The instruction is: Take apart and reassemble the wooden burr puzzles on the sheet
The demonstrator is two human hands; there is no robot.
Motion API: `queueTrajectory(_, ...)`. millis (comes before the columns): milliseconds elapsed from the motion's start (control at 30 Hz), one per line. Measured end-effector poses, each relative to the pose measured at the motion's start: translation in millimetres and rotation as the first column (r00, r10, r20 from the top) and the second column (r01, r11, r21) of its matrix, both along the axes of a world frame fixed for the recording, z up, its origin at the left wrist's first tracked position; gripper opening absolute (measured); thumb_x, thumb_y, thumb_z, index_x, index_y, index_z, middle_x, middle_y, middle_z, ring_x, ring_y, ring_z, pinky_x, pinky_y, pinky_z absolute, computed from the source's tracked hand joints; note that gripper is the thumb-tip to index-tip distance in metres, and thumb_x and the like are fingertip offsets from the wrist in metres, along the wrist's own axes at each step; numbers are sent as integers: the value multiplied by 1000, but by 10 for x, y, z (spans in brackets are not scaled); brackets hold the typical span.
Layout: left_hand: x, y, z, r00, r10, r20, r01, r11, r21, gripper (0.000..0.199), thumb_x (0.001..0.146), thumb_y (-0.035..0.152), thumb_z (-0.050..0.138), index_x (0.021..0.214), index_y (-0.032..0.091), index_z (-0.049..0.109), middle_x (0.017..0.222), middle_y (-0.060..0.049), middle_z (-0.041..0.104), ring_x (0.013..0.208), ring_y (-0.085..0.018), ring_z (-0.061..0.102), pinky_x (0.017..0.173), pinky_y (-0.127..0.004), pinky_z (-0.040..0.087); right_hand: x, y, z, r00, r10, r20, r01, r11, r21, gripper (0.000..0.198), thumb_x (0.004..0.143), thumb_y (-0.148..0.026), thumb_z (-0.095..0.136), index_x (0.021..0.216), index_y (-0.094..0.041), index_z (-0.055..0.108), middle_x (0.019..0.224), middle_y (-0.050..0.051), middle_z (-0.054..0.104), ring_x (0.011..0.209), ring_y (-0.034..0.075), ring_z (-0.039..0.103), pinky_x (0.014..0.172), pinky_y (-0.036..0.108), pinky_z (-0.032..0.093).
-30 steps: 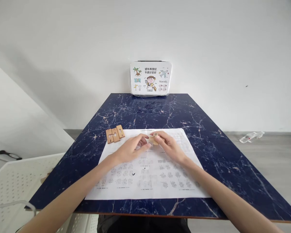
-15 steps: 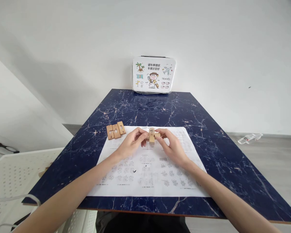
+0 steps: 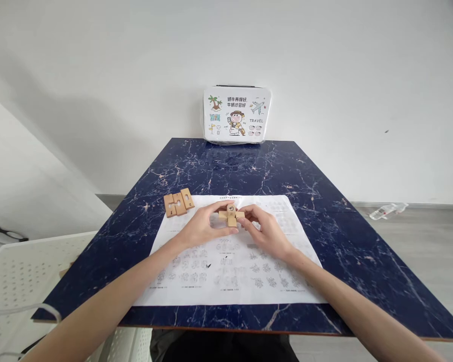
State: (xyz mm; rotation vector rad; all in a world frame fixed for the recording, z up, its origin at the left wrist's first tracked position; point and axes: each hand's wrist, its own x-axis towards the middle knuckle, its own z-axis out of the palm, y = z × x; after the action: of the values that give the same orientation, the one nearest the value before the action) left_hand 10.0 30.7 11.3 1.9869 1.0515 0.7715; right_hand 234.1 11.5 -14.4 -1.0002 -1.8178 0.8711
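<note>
Between my two hands is a small cross-shaped wooden puzzle [image 3: 231, 215] of interlocking blocks, with a dark mark on its upper block. My left hand [image 3: 204, 223] grips it from the left, thumb at the near side and fingers at the far side. From the right, my right hand [image 3: 264, 227] closes its thumb and fingertips on the puzzle's right arm. Under both hands lies a white printed sheet [image 3: 226, 276] with rows of small line drawings. Beyond my left hand, flat wooden pieces [image 3: 178, 202] with cut-outs and marked numbers lie side by side, partly over the sheet's corner.
A white case [image 3: 237, 114] with travel cartoons stands at the back of the dark blue marbled table [image 3: 234, 176], against the wall. Left of the table is a white perforated surface [image 3: 18, 271] with a cable. A clear plastic package [image 3: 388, 211] lies on the floor at right.
My left hand has shifted its hold, its thumb moving from the puzzle's left end to its near side. The puzzle's left arm now shows. My right fingers have moved slightly on the right arm.
</note>
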Motion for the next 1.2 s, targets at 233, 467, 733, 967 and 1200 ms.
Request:
queueTrajectory(233, 23, -9, -2, 1000, 25, 7, -26, 990, 136, 67, 80, 44, 87, 140, 28, 62, 142, -7, 68, 132, -33, 63, 116, -50, 47, -6, -16, 45, 1000, 1, 11, -1, 999, 46, 18, 105, -41, 52, 109, -24, 58, 95, 6, 74, 76, 20, 66, 74, 37, 53)
queueTrajectory(467, 36, -32, 102, 1000, -1, 30, 1, 1000, 7, 56, 82, 46, 83, 132, 27, 68, 131, -7, 74, 122, -33, 68, 110, -52, 50, 20, -16, -15, 998, 9, 61, -19, 987, 159, 19, 107, -40, 49, 115, -26, 58, 104, 9, 74, 85, 23, 67, 78, 39, 54)
queueTrajectory(733, 14, 31, -29, 957, 6, 289, 49, 982, -182, 57, 95, 61, 65, 138, 23, 65, 135, -11, 71, 127, -34, 65, 110, -51, 50, 16, -5, 66, 998, 60, -31, -60, 998, 8, 25, 106, -46, 52, 117, -24, 55, 95, 6, 69, 81, 20, 65, 76, 37, 55)
queueTrajectory(967, 28, 12, -28, 945, -103, 311, 183, 954, -238, 66, 94, 61, 69, 150, 30, 52, 149, -11, 61, 137, -33, 59, 112, -50, 51, -31, -34, 17, 990, 137, 22, -136, 990, -47, 18, 106, -41, 49, 105, -24, 56, 85, 3, 70, 72, 19, 65, 69, 37, 54)
queueTrajectory(1200, 38, -4, 17, 984, -33, 175, 55, 991, -120, 55, 89, 45, 78, 137, 27, 59, 137, -10, 66, 124, -29, 65, 108, -48, 51, -4, -21, -58, 990, -23, 142, 11, 996, 86, 18, 106, -36, 46, 93, -26, 51, 85, 4, 71, 74, 21, 66, 70, 38, 51)
